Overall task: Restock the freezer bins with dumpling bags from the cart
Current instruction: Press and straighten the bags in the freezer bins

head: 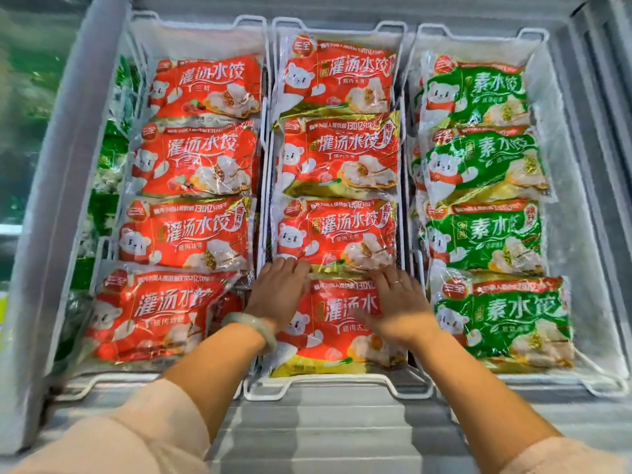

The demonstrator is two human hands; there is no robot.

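Observation:
Three white wire freezer bins stand side by side, each filled with a row of dumpling bags. The left bin (102, 378) and the middle bin (328, 388) hold red bags, and the right bin (602, 384) holds green ones. Both my hands lie flat on the nearest red bag (337, 333) in the middle bin. My left hand (278, 290) presses its top left part with straight fingers, a pale bangle on the wrist. My right hand (398, 304) presses its top right part, a ring on one finger. The cart is out of view.
The frosted freezer wall (51, 200) rises at the left, and beyond it more green packs (109, 155) show. The grey front ledge (325, 429) of the freezer runs below the bins. At the right runs a frosted rim (602, 131).

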